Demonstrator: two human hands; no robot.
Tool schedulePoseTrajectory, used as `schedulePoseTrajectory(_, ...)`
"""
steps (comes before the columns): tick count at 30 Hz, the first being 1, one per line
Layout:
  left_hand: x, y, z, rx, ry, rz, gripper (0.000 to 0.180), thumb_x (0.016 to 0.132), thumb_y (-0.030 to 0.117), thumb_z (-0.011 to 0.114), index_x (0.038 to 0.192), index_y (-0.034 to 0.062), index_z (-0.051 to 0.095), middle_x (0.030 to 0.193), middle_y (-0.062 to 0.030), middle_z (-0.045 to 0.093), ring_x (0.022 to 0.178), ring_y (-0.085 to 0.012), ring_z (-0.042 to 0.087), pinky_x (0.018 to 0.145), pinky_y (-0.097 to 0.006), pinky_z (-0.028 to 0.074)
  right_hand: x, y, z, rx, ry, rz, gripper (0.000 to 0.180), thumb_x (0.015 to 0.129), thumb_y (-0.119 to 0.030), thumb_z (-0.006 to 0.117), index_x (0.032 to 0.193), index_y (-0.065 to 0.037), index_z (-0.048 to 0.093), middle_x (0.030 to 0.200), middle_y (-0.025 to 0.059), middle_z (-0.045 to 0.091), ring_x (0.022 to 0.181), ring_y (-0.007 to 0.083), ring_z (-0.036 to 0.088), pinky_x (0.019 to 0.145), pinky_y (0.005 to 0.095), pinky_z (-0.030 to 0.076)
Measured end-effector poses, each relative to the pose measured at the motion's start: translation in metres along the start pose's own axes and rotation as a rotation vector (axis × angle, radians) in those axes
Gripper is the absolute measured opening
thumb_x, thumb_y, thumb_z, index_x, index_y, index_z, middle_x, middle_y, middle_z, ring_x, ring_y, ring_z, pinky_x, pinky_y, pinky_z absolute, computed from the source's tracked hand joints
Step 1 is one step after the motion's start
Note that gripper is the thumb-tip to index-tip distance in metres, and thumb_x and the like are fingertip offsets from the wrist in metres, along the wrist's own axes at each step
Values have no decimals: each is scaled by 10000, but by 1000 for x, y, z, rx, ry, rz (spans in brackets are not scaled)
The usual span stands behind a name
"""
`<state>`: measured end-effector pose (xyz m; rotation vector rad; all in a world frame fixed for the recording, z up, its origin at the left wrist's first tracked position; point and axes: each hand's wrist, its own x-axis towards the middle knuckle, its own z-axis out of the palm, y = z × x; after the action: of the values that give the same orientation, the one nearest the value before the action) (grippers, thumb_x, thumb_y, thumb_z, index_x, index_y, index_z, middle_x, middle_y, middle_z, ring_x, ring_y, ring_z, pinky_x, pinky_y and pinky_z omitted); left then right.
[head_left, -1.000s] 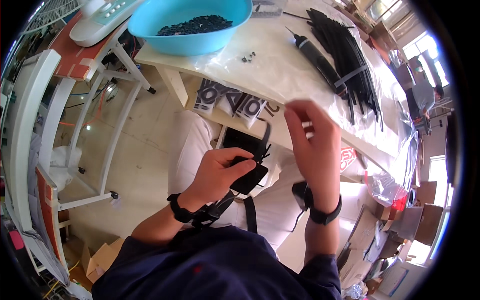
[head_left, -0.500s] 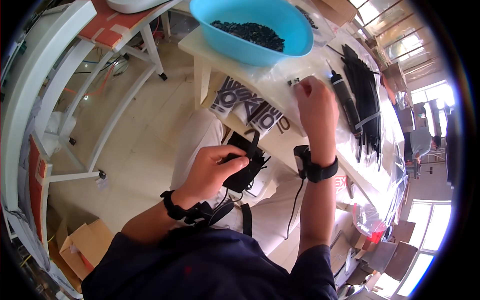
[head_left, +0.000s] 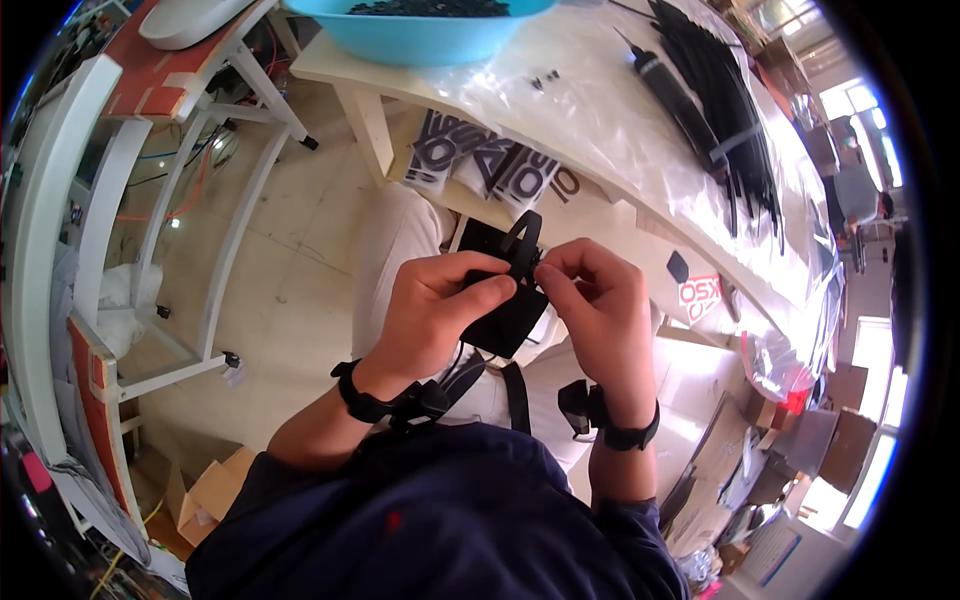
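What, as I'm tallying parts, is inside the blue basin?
The blue basin holds a heap of small black pieces. The heap and near wall hide its bottom; the picture's upper edge cuts off its far side.

The black strap (head_left: pixel 528 250) is a narrow, flat band gripped between the thumb and fingers of the left hand (head_left: pixel 440 305). Above that grip it rises and bends over into a slim open loop. Its right edge sits just beside the fingertips of the right hand (head_left: pixel 605 310); whether they touch it is unclear. Its lower end merges into darkness.
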<state>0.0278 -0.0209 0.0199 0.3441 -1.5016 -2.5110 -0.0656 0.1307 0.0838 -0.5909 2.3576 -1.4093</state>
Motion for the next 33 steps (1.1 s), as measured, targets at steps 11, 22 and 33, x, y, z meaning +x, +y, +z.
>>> schedulePoseTrajectory(11,-9,4,28,115,-132,-93,157,909,37,649,1006,-76,699,856,-59,721,778,-79,649,703,-217,507,-17,42,-19,436,-218,68,117,921,-78,635,868,24,620,736,-18,603,664,35,502,586,204,402)
schedulePoseTrajectory(22,-16,4,35,168,-162,-132,152,901,63,663,969,-59,725,855,-49,718,764,-73,644,688,-214,519,-34,58,-20,422,-172,-72,124,906,-78,656,863,28,607,763,14,615,682,62,546,610,231,452)
schedulePoseTrajectory(33,-18,0,43,341,-127,-98,131,890,68,685,946,-43,726,776,-18,695,697,-42,607,608,-207,482,-42,62,-25,346,-131,-101,173,878,-121,682,842,21,591,735,52,595,648,91,541,596,247,453)
